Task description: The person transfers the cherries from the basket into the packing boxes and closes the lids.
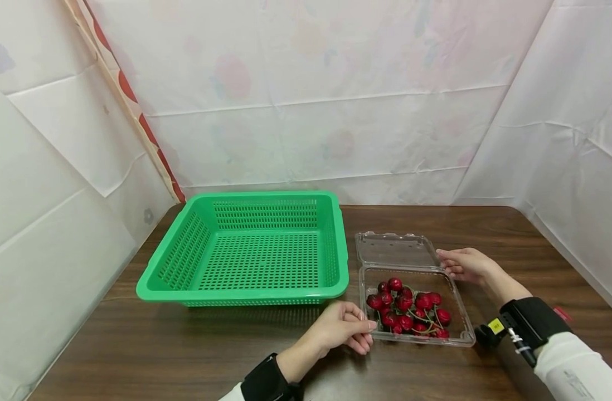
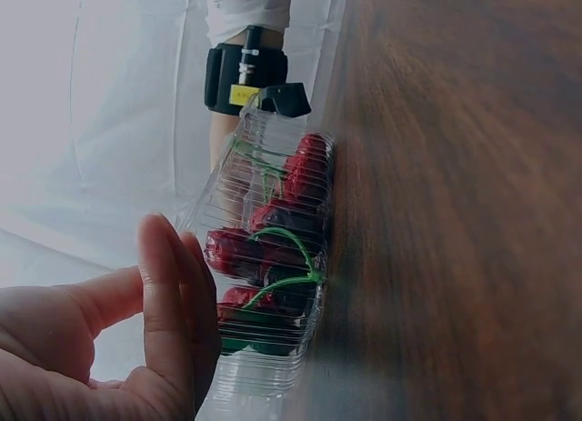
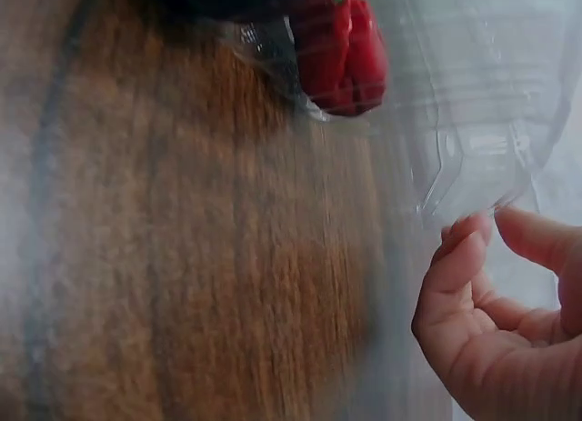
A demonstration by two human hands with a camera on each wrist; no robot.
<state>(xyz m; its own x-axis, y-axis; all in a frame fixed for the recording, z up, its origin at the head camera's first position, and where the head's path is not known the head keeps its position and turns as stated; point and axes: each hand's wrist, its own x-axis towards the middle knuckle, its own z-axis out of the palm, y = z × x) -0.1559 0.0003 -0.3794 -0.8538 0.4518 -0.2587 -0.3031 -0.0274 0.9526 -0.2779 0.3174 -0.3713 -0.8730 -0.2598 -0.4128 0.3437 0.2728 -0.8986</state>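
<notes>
A clear plastic clamshell box (image 1: 467,326) lies on the table with its lid (image 1: 398,250) folded back away from me. Inside sit several dark red cherries (image 1: 404,303) with green stems. At the box's near left corner, my left hand (image 1: 343,328) pinches the rim between thumb and bent fingers; the left wrist view shows that hand (image 2: 145,339) against the side wall. My right hand (image 1: 467,264) pinches the far right edge, close to the hinge. In the right wrist view, thumb and fingertips of the right hand (image 3: 496,321) meet at the clear plastic edge.
A green perforated plastic basket (image 1: 342,262) stands on the brown wooden table (image 1: 236,345), left of the box. Nothing shows inside it. White patterned sheets (image 1: 311,100) hang behind and at both sides of the table.
</notes>
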